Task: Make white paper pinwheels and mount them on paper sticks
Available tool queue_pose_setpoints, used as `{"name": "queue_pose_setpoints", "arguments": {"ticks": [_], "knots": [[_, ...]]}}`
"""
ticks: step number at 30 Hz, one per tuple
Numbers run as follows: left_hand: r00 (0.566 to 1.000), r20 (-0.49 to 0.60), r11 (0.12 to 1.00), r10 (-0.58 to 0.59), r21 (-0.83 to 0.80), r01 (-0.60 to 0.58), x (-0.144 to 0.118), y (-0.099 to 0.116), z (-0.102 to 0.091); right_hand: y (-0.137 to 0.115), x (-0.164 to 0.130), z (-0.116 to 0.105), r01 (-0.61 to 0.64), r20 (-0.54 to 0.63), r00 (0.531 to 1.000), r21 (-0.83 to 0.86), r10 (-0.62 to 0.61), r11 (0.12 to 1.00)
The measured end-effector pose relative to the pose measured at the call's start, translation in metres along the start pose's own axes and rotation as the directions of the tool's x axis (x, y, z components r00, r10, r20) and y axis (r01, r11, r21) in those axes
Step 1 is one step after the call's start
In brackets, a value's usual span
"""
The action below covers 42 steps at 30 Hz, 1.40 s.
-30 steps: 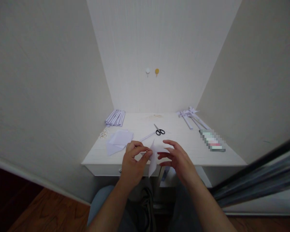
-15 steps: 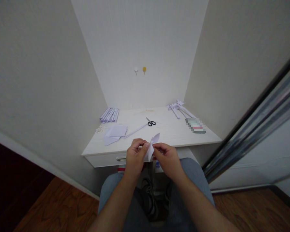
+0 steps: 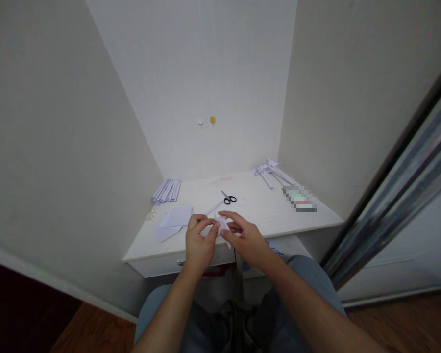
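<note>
My left hand [image 3: 197,240] and my right hand [image 3: 244,236] meet over the front edge of a small white desk [image 3: 264,215]. Between their fingertips they pinch a small folded piece of white paper [image 3: 222,224], mostly hidden by the fingers. Black-handled scissors [image 3: 228,198] lie just beyond the hands, next to a thin rolled paper stick [image 3: 213,208]. Loose white paper sheets [image 3: 174,219] lie to the left of my left hand.
A bundle of rolled paper sticks [image 3: 166,190] lies at the desk's back left, small beads [image 3: 151,214] near the left edge. Finished paper pinwheels [image 3: 270,169] and a blurred flat object [image 3: 300,201] sit at right. Two wall hooks [image 3: 207,120] hang behind. A mirrored door frame [image 3: 393,196] stands right.
The hands moved from above my lap forward onto the desk's front edge. The paper, upright before, is now tucked down between the fingers. The camera tilted slightly.
</note>
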<state>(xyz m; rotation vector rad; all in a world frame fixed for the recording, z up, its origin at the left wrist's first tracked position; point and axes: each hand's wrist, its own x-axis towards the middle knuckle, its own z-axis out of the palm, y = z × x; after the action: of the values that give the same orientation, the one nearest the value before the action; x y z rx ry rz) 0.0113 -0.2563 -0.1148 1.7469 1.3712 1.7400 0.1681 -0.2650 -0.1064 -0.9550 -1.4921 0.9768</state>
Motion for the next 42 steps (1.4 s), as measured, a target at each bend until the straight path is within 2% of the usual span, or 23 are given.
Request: {"name": "queue_pose_setpoints", "arguments": {"ticks": [3, 7, 12, 20, 26, 35, 42], "knots": [[1.0, 0.017, 1.0, -0.011, 0.025, 0.011, 0.02, -0.023, 0.011, 0.024, 0.037, 0.004, 0.034, 0.025, 0.999, -0.094, -0.031, 0.995], [0.999, 0.025, 0.998, -0.034, 0.047, 0.033, 0.045, -0.054, 0.031, 0.06, 0.086, 0.004, 0.013, 0.011, 1.0, -0.119, -0.012, 0.993], [0.996, 0.022, 0.995, -0.084, 0.053, 0.083, 0.065, -0.086, 0.051, 0.092, 0.118, -0.002, -0.007, 0.03, 1.0, -0.101, 0.01, 0.995], [0.991, 0.051, 0.992, -0.123, 0.017, 0.123, 0.07, -0.101, 0.062, 0.114, 0.115, 0.0, -0.031, -0.038, 0.999, 0.033, 0.033, 0.999], [0.988, 0.067, 0.99, -0.142, 0.02, 0.141, 0.059, -0.108, 0.067, 0.123, 0.108, -0.001, -0.092, -0.127, 0.988, 0.012, 0.093, 0.996], [0.997, 0.039, 0.994, -0.073, 0.078, 0.07, 0.053, -0.1, 0.069, 0.125, 0.107, -0.002, -0.072, -0.131, 0.989, -0.037, 0.067, 0.997], [0.998, 0.054, 0.988, -0.042, 0.15, 0.034, 0.048, -0.097, 0.068, 0.13, 0.108, -0.002, -0.09, -0.147, 0.985, -0.01, 0.087, 0.996]]}}
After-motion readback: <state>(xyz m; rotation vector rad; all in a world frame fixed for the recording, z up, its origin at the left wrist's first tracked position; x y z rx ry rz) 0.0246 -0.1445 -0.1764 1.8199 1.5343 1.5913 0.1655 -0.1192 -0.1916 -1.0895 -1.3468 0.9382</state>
